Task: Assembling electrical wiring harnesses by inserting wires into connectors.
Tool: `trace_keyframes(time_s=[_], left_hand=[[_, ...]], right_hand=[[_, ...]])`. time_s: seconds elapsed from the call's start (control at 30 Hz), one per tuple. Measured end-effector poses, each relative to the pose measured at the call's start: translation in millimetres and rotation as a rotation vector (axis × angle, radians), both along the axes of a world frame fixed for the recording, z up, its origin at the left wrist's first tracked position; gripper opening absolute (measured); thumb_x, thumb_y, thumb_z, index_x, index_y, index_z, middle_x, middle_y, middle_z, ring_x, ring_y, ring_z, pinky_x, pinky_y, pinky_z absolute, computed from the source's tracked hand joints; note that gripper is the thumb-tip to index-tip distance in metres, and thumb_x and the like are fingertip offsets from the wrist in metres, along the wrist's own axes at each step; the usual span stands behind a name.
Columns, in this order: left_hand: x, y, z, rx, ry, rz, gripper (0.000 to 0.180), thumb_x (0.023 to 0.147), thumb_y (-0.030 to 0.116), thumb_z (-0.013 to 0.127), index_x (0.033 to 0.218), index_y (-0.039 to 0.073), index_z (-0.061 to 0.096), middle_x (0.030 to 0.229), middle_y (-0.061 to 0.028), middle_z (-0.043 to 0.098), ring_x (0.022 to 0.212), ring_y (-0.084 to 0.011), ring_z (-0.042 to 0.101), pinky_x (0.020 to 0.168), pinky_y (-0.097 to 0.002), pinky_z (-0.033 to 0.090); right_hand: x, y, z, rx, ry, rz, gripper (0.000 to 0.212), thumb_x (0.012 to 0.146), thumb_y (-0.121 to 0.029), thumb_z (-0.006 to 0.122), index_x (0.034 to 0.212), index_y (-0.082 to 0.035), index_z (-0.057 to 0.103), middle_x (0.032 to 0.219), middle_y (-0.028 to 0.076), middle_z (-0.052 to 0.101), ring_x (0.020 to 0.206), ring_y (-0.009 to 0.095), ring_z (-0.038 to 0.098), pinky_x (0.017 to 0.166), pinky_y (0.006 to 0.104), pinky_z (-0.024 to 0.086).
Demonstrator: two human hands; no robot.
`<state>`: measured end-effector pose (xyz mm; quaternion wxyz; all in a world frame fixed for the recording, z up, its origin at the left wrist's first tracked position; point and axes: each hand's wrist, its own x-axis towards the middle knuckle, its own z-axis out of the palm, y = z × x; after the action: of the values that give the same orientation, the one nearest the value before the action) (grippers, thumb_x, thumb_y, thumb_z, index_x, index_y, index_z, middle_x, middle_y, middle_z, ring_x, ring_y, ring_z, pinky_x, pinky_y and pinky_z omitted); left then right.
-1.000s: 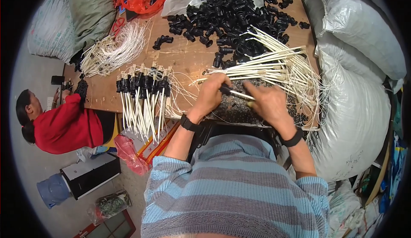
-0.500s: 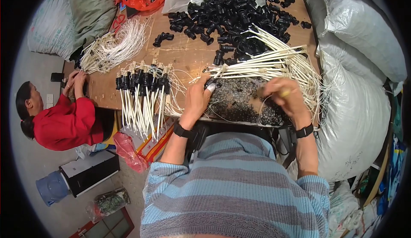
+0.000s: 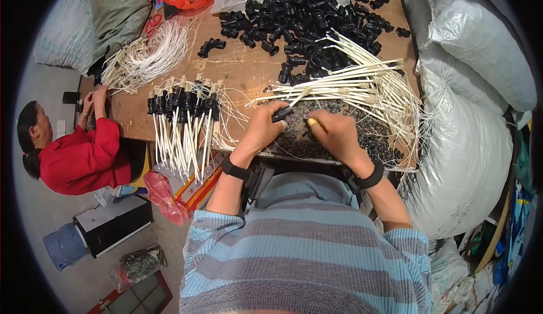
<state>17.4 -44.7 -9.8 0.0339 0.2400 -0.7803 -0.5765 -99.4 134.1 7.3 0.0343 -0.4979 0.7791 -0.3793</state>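
Observation:
My left hand [image 3: 261, 126] is closed round a black plastic fitting [image 3: 282, 114] at the table's front part. A white tube end [image 3: 300, 97] lies close to the fitting; whether the two are joined I cannot tell. Just to the right, my right hand [image 3: 336, 135] is closed, a yellow band on one finger, and what its fingers pinch is hidden. Under and around both hands are spread many tiny dark parts [image 3: 370, 127]. Behind them lies a heap of white tubes with thin wires [image 3: 362, 85].
Farther back is a pile of black fittings [image 3: 317, 17]. To the left lie finished-looking bunches of white tubes with black fittings [image 3: 184, 110] and a bundle of white wires [image 3: 153, 57]. Full white sacks [image 3: 461, 144] crowd the right edge. A person in red [image 3: 85, 156] works at the left.
My right hand has moved left and toward me, from over the right side of the tiny parts to close beside my left hand. My left hand keeps hold of the fitting.

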Motion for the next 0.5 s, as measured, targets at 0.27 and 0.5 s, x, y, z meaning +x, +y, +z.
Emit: trace_keyframes(time_s=[0.27, 0.5], left_hand=[[-12.6, 17.3, 24.8, 0.298, 0.065, 0.004, 0.028, 0.079, -0.005, 0.061, 0.106, -0.002, 0.063, 0.085, 0.0004, 0.063, 0.080, -0.0044, 0.055, 0.072, -0.0222, 0.047], [-5.9, 13.5, 9.0, -0.109, 0.031, -0.114, 0.035, 0.074, -0.006, 0.060, 0.109, -0.001, 0.061, 0.094, -0.0149, 0.067, 0.088, -0.0259, 0.065, 0.080, -0.0331, 0.049]], right_hand=[[7.8, -5.9, 4.0, -0.131, 0.029, 0.092, 0.012, 0.080, -0.013, 0.069, 0.092, -0.011, 0.066, 0.079, 0.005, 0.067, 0.057, 0.026, 0.060, 0.050, 0.0347, 0.041], [6.3, 0.5, -6.4, 0.046, 0.022, 0.051, 0.009, 0.078, -0.010, 0.066, 0.086, -0.011, 0.066, 0.068, 0.010, 0.062, 0.058, 0.029, 0.059, 0.051, 0.0391, 0.044]])
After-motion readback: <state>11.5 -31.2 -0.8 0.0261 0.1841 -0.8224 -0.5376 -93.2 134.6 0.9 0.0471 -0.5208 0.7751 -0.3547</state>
